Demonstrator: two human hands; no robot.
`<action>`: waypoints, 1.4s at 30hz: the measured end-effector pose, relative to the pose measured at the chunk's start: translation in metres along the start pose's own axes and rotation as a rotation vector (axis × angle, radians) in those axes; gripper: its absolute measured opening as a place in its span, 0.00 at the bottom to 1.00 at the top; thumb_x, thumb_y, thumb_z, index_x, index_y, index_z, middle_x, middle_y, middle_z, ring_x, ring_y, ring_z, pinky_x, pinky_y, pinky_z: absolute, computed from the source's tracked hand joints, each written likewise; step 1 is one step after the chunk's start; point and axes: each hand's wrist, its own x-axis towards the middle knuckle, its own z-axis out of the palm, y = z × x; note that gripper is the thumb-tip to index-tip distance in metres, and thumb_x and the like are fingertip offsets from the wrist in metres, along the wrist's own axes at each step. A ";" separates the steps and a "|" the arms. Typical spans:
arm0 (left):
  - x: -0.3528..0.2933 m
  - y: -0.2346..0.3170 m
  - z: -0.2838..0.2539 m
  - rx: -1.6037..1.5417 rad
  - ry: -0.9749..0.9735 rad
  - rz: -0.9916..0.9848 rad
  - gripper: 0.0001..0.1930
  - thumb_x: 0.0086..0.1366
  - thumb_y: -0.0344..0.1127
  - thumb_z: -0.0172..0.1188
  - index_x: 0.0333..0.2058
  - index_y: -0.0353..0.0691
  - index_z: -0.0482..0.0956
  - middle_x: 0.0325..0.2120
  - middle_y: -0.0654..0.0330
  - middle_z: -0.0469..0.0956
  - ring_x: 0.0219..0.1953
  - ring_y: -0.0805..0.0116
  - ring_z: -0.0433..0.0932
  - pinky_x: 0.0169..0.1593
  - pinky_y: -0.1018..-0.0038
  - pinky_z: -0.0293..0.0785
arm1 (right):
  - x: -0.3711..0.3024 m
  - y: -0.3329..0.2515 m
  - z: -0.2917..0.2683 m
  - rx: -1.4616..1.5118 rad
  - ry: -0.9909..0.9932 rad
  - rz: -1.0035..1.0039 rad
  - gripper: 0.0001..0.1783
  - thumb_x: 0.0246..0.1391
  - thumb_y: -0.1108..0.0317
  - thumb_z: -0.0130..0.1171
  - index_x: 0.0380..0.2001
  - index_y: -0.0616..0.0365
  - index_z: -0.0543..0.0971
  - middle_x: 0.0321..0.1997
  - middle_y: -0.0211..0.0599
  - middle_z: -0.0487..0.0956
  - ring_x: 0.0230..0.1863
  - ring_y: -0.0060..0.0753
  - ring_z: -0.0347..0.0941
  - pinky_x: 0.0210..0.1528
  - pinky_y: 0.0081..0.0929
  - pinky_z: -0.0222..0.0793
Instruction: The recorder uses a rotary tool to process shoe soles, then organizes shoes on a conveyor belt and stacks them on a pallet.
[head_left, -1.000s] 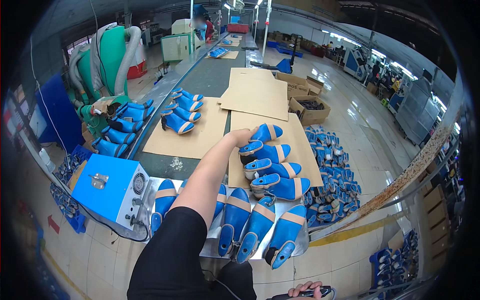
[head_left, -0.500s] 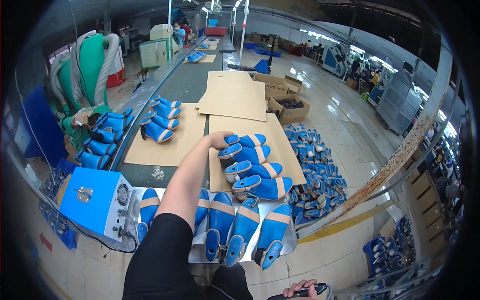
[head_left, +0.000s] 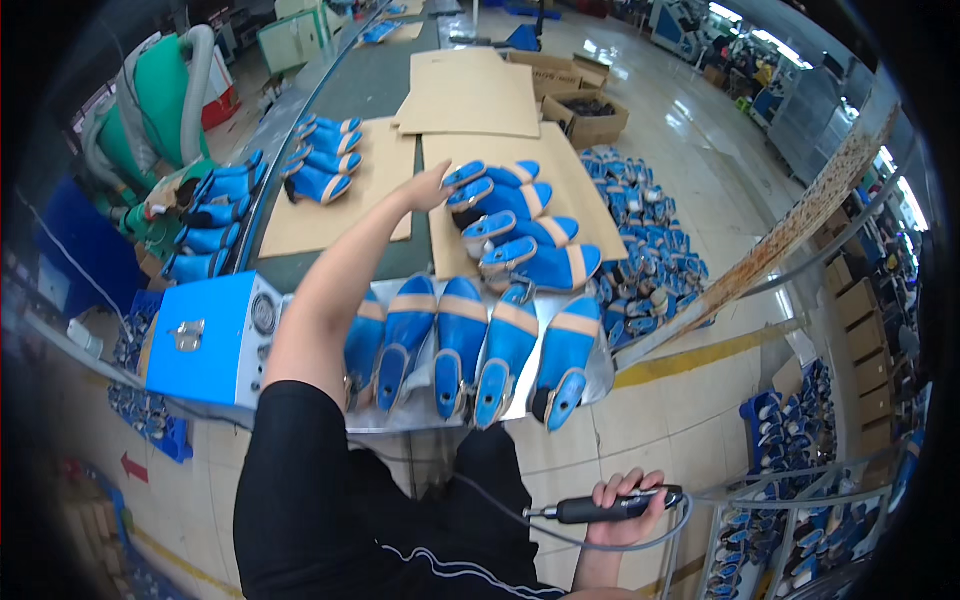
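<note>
At the far end of a row of blue shoe lasts with tan bands, my left hand (head_left: 430,188) is stretched out. Its fingers are extended beside the heel of the farthest last (head_left: 463,175) and grip nothing I can see. These lasts lie on a tan cardboard sheet (head_left: 432,232). Closer to me, several more lasts (head_left: 460,335) point away on the metal table end, some partly behind my left arm. Low on the right, away from the table, my right hand (head_left: 632,505) is closed around a black corded electric screwdriver (head_left: 590,509), its metal tip pointing left.
A blue metal box (head_left: 205,345) stands on the left corner. Further lasts (head_left: 320,180) sit on cardboard across the belt (head_left: 375,85). A rusty post (head_left: 790,245) slants up on the right, by piled lasts (head_left: 650,245) and open cartons (head_left: 588,118). The screwdriver's cable loops below my hand.
The view has tipped downward. My right hand and the screwdriver have come up fully into sight. My left hand now sits slightly off the farthest last's heel, where it was touching it before.
</note>
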 end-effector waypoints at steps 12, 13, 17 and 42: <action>-0.419 0.211 -0.073 -0.270 -0.032 0.228 0.25 0.69 0.47 0.67 0.58 0.38 0.78 0.53 0.48 0.81 0.57 0.51 0.81 0.60 0.61 0.76 | -0.016 -0.015 0.116 -0.127 -0.340 -0.439 0.40 0.51 0.20 0.60 0.38 0.49 0.72 0.48 0.35 0.67 0.33 0.28 0.68 0.43 0.32 0.59; -0.449 0.211 -0.063 -0.365 -0.050 0.227 0.28 0.67 0.48 0.69 0.59 0.38 0.77 0.56 0.48 0.79 0.59 0.50 0.79 0.62 0.60 0.74 | -0.019 -0.017 0.133 -0.157 -0.432 -0.486 0.41 0.48 0.18 0.59 0.38 0.47 0.72 0.49 0.36 0.67 0.33 0.27 0.68 0.44 0.33 0.59; -0.521 0.238 -0.022 -0.715 -0.053 0.330 0.43 0.59 0.51 0.75 0.68 0.38 0.68 0.67 0.47 0.69 0.69 0.49 0.68 0.71 0.58 0.64 | -0.039 -0.013 0.204 -0.156 -0.843 -0.673 0.41 0.45 0.20 0.64 0.43 0.44 0.72 0.52 0.37 0.63 0.30 0.31 0.73 0.40 0.38 0.68; -0.831 0.005 -0.278 0.352 1.299 -0.204 0.19 0.60 0.48 0.74 0.39 0.38 0.82 0.26 0.64 0.73 0.24 0.72 0.67 0.28 0.72 0.59 | -0.001 0.278 0.407 -1.034 -1.661 -1.185 0.27 0.47 0.50 0.72 0.51 0.39 0.83 0.53 0.46 0.77 0.52 0.50 0.78 0.53 0.42 0.75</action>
